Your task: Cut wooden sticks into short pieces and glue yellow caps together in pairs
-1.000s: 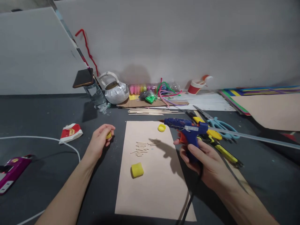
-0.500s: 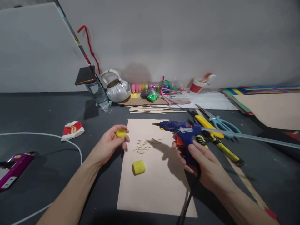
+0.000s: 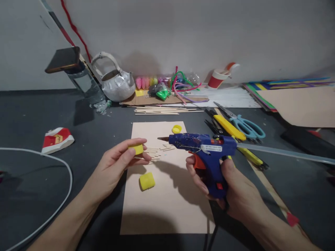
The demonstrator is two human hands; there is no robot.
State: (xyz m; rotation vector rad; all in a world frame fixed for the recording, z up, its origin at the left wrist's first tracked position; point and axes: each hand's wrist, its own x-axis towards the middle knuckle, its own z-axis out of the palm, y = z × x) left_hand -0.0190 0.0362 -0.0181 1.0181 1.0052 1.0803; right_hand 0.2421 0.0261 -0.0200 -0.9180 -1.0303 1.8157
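Observation:
My left hand (image 3: 119, 163) pinches a small yellow piece (image 3: 137, 150) between thumb and fingers, above the left side of a beige sheet of paper (image 3: 167, 216). My right hand (image 3: 222, 188) is wrapped round the handle of a blue glue gun (image 3: 191, 141), fingers at its orange trigger. Its nozzle points left at the yellow piece, with a gap between them. A clear glue stick (image 3: 282, 152) sticks out of its back. On the paper lie a yellow block with rounded corners (image 3: 147, 181), several short thin sticks (image 3: 153, 153) and a shallow round yellow cap (image 3: 177, 129).
Behind the paper lie long thin sticks (image 3: 162, 111). A silver kettle (image 3: 117, 83) and a bottle with a phone (image 3: 62, 59) on top stand back left. Scissors (image 3: 246, 125) and a yellow cutter (image 3: 227, 126) lie right. A white cable (image 3: 69, 174) curves at left.
The glue gun has moved nearer to me, and its nozzle is closer to the yellow piece. My left hand has turned the piece. The view has shifted, and the round yellow cap now shows.

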